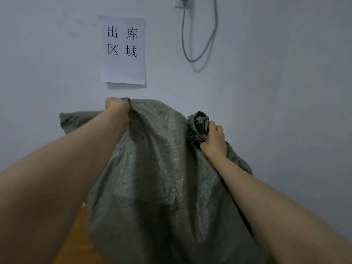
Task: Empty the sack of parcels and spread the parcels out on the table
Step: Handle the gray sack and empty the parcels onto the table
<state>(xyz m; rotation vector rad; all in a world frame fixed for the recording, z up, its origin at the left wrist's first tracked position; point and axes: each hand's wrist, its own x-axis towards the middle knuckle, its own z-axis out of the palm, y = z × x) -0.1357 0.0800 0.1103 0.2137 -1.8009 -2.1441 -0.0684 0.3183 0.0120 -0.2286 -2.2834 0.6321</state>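
Observation:
A large grey-green woven sack [162, 178] hangs in front of me, held up against the wall and filling the lower middle of the view. My left hand [117, 109] grips its upper left corner in a fist. My right hand [214, 140] clutches a bunched, frayed wad of the sack's fabric at the upper right. Both arms are stretched forward and up. No parcels are visible; the sack hides whatever lies below it.
A strip of wooden table surface [76, 239] shows at the lower left beneath the sack. On the white wall hang a paper sign [122, 50] with black characters and a grey cable [200, 35] looping down from a socket.

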